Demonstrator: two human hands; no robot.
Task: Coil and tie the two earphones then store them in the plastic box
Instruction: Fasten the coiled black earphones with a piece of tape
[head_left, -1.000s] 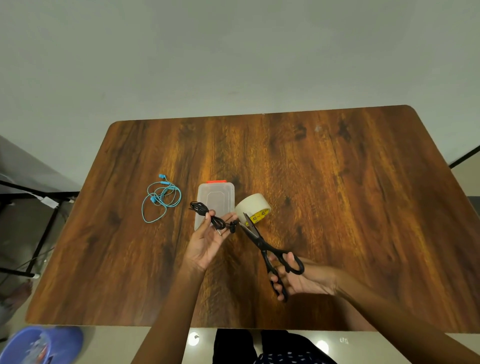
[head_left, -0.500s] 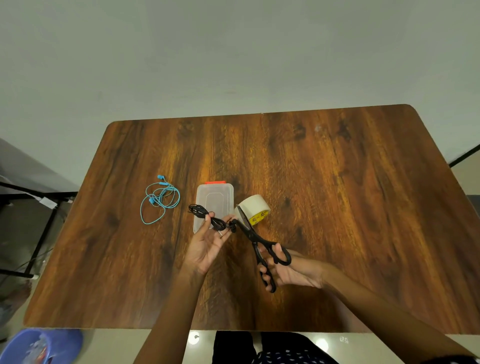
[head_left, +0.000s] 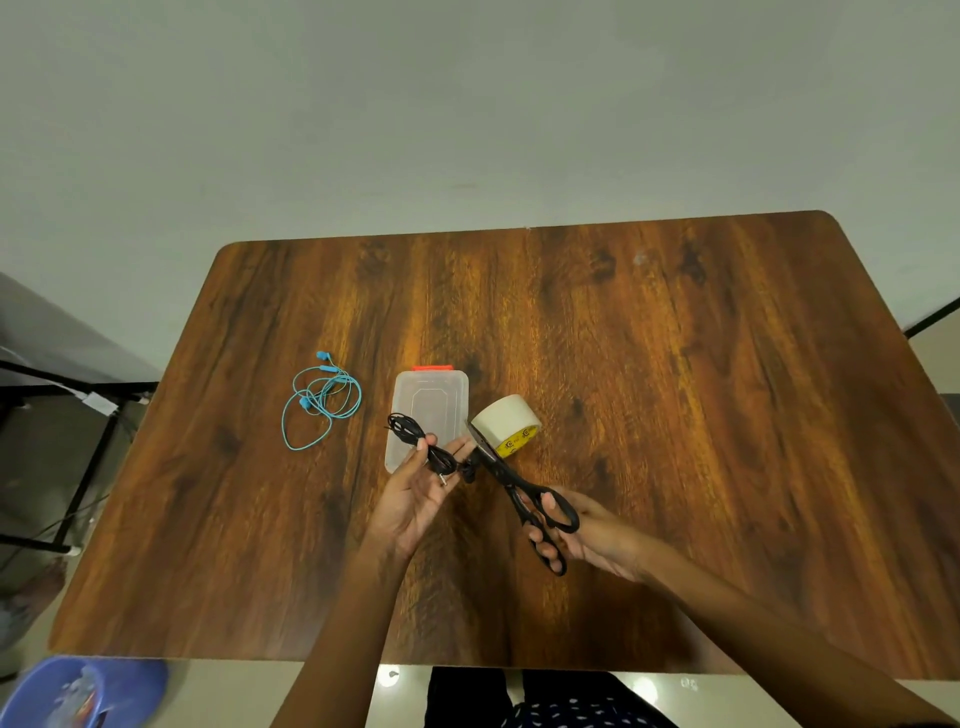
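- Your left hand (head_left: 415, 499) pinches the black earphone (head_left: 423, 446), already gathered into a narrow bundle, between thumb and fingertips just in front of the plastic box (head_left: 428, 410); one end of the bundle hangs out over the box's near left corner.
- Your right hand (head_left: 576, 530) has its fingers through the handles of the black scissors (head_left: 519, 491), blades pointing at the tape roll (head_left: 508, 423), which sits touching the box's right side. Whether a strip of tape runs from roll to bundle is too fine to make out.
- Expect the black cable to be light, limp and springy: ease your pinch and the loops will likely fan open. Hold it across the middle of the bundle, where all strands cross, not by a bud or the plug.
- The blades are close to the cable, so keep the thin wire clear; it would nick easily.
- The blue earphone (head_left: 322, 397) lies loose and uncoiled on the bench (head_left: 675, 415), well to the left of the box. It should be just as floppy; lift it by the buds and wind from there.
- The box looks light and smooth with its lid on, so it may slide when you unclip it.
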